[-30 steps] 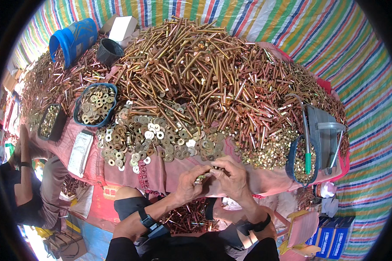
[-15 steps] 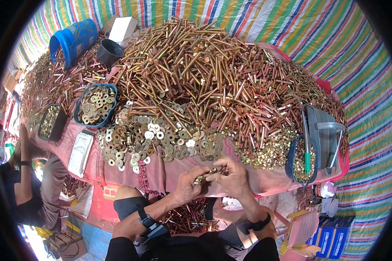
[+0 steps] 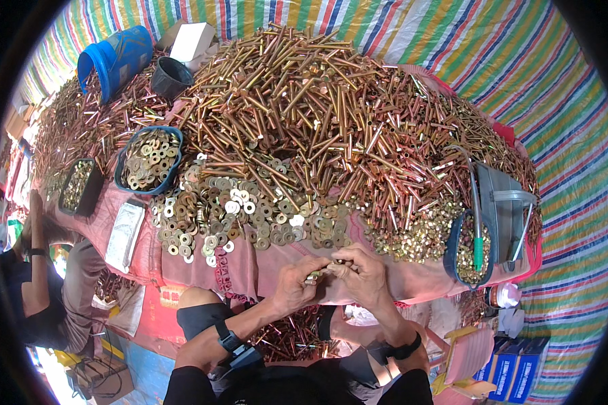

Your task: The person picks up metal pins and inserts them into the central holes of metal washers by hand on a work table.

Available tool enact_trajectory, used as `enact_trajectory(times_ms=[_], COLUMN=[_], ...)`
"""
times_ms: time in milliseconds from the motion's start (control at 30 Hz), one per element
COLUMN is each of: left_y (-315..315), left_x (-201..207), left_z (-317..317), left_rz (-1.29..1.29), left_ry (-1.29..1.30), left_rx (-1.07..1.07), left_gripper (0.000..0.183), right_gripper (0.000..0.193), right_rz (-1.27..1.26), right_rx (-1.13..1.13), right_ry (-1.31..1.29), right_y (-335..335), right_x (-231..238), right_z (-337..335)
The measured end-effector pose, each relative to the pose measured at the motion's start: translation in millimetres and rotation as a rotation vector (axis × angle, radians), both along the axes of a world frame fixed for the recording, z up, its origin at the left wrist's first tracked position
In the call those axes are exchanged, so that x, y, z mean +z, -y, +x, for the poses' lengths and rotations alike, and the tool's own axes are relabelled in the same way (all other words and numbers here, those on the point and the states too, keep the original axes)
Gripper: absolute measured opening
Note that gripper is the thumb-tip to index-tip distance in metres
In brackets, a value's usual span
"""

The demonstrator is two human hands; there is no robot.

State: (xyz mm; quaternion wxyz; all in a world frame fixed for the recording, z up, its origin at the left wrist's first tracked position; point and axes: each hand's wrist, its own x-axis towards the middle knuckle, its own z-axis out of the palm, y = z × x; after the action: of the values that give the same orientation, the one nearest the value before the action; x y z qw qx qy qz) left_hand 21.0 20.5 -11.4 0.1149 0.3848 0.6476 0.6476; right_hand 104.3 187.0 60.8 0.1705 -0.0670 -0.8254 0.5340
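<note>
A small gold-coloured metal piece (image 3: 311, 277) is gripped in the curled fingers of the left hand (image 3: 296, 286). By the right hand (image 3: 365, 275), thumb and forefinger brought together, a second small piece (image 3: 340, 262) is pinched; whether the two pieces are joined cannot be told. Both hands are held close together over the near edge of the cloth-covered tabletop (image 3: 402, 277), between loose washers (image 3: 270, 219) and loose nuts (image 3: 412, 236), with heaped bolts (image 3: 297, 115) beyond.
</note>
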Motion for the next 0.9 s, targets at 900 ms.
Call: enact_trajectory(times_ms=[900], left_y=[-18], left_x=[3], left_z=[5], left_rz=[-0.226], left_ry=[-0.413], left_rx=[0.069], left_gripper=[0.040], right_gripper=[0.035], right_rz=[-0.306], right_rx=[-0.005], right_ry=[0.212], right_y=[-52], right_x=[-29], right_z=[32])
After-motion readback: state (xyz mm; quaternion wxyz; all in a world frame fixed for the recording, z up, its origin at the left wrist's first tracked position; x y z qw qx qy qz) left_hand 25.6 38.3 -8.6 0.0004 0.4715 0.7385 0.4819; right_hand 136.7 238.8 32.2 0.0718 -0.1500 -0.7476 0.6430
